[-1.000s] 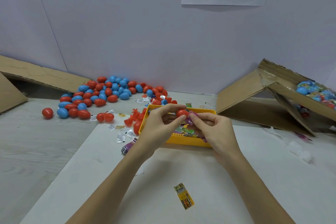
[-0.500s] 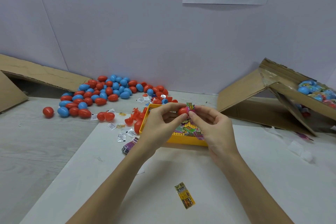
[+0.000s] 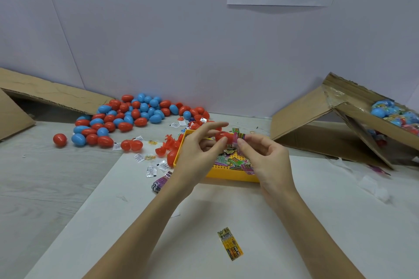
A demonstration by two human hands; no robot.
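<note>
My left hand [image 3: 199, 152] pinches a red plastic egg [image 3: 223, 136] between thumb and fingers, with the index finger stretched out above it. Just to its right, my right hand [image 3: 265, 156] pinches a small pink and green packet [image 3: 239, 137] against the egg's open end. Both hands hover over a yellow tray [image 3: 229, 174] that holds several colourful packets [image 3: 231, 161]. How far the packet sits inside the egg is hidden by my fingers.
A pile of red and blue eggs [image 3: 133, 115] lies at the back left, with loose red halves [image 3: 167, 149] and white sachets [image 3: 150, 171] beside the tray. One yellow packet [image 3: 230, 243] lies near me. A cardboard box [image 3: 362, 120] with wrapped eggs stands right.
My hands have drawn slightly apart; the left index finger has lifted off the egg and straightened. The pink packet now shows between the egg and my right fingertips.
</note>
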